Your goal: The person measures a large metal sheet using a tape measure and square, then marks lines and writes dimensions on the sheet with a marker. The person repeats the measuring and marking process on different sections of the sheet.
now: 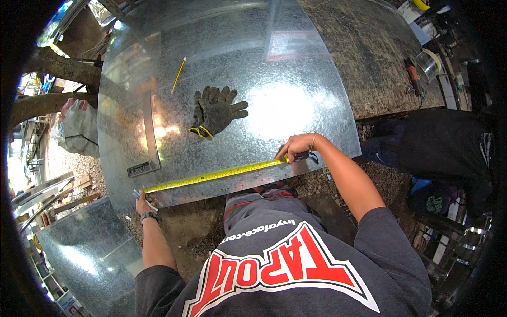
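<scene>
A yellow tape measure [211,178] is drawn out along the near edge of a shiny sheet of metal [296,68]. My right hand [298,146] grips its dark case, close to the sheet's right end. At the near left corner, my left hand [142,204] pinches the blade's free end, together with a thin pale-blue, pen-like stick [138,195]. A metal square [150,132] lies just beyond the blade on the left. Farther in are a pair of dark work gloves [217,111] with yellow cuff trim and a yellow pencil [178,75].
Right of the sheet is a worn wooden board [364,58] bearing an orange-and-black power tool [413,78]. Another metal sheet [87,253] lies at lower left, below a stuffed white sack [79,127]. Dark cloth [443,148] hangs on the right.
</scene>
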{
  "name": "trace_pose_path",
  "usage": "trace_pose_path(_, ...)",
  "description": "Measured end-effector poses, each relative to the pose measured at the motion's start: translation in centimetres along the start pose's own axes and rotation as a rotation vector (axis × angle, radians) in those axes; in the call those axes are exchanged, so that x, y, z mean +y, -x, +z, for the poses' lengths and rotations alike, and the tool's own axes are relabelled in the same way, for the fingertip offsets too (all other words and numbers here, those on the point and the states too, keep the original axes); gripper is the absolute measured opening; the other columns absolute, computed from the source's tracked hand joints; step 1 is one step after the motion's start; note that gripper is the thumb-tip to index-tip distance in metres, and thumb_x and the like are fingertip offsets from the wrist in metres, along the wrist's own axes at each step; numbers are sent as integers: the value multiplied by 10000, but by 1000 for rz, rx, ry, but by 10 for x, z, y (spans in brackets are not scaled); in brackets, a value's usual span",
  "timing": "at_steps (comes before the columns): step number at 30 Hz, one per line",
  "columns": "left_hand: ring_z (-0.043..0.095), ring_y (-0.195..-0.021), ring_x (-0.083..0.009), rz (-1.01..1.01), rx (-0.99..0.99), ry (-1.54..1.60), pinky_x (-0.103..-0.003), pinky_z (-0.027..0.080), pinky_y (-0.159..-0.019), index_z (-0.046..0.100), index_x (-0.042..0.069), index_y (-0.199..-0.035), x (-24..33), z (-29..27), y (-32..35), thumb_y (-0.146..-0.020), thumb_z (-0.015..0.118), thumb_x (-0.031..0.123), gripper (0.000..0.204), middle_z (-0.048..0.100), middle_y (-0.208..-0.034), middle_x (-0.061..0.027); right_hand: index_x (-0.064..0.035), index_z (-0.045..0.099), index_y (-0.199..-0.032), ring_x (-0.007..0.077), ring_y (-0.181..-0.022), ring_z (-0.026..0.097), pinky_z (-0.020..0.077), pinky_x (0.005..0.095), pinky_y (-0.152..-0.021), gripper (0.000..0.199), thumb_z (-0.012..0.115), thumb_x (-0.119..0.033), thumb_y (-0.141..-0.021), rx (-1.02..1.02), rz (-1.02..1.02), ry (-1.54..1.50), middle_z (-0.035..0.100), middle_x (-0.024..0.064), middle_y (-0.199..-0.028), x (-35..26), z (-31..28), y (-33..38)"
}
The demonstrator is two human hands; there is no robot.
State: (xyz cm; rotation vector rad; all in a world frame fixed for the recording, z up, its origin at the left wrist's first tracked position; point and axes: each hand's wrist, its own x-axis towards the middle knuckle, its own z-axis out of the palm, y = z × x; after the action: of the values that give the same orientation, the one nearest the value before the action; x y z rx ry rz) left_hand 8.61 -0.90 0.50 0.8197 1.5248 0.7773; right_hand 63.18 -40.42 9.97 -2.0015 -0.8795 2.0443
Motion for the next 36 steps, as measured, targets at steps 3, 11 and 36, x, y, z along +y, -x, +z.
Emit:
trace_pose_path(3,586,-492,-188,1,18,-23,-312,406,-351,533,94,-937,-2,1,-1,-885,770,318,330,599,-675,-43,-244,724,-1244,216,-1062,607,485,339,-862,640,729,-102,-619,-47,21,-3,678,56,-1293,2,-3,-3)
trace_pose_path(11,591,-503,-182,28,18,-61,-298,406,-369,551,93,-958,-3,0,0,-874,780,344,350,608,-696,-31,-250,711,-1263,220,-1117,605,482,341,-893,657,733,-121,-620,-58,24,21,663,51,-1322,5,-4,-7)
trace_pose_path(36,524,-462,-157,23,67,-21,-302,405,-352,548,102,-950,2,6,8,-876,784,302,318,590,-666,-26,-225,738,-1220,155,-958,616,486,297,-793,572,746,-113,-660,-34,-25,43,729,40,-1165,4,-2,-7)
